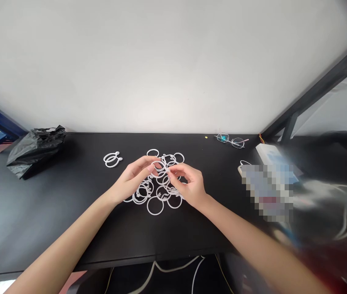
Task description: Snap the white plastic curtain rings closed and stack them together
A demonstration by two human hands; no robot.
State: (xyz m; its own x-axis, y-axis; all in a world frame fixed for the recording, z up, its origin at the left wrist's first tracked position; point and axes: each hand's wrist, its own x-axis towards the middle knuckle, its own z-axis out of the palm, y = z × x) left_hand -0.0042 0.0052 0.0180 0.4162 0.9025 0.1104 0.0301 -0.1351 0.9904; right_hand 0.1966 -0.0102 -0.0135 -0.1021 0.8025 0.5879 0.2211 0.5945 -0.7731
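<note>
Several white plastic rings [155,205] lie in a loose pile on the black table [54,212]. My left hand [133,177] and my right hand [188,183] meet above the pile. Both pinch one white ring [159,166] between thumb and fingertips, the left from its left side, the right from its right side. Two more rings [112,159], joined together, lie apart to the left of the pile.
A crumpled black plastic bag [34,149] sits at the table's far left. A pair of glasses [230,140] lies near the wall at the back right. A white box [270,157] and white cables [345,220] are at the right. Cables hang below the front edge.
</note>
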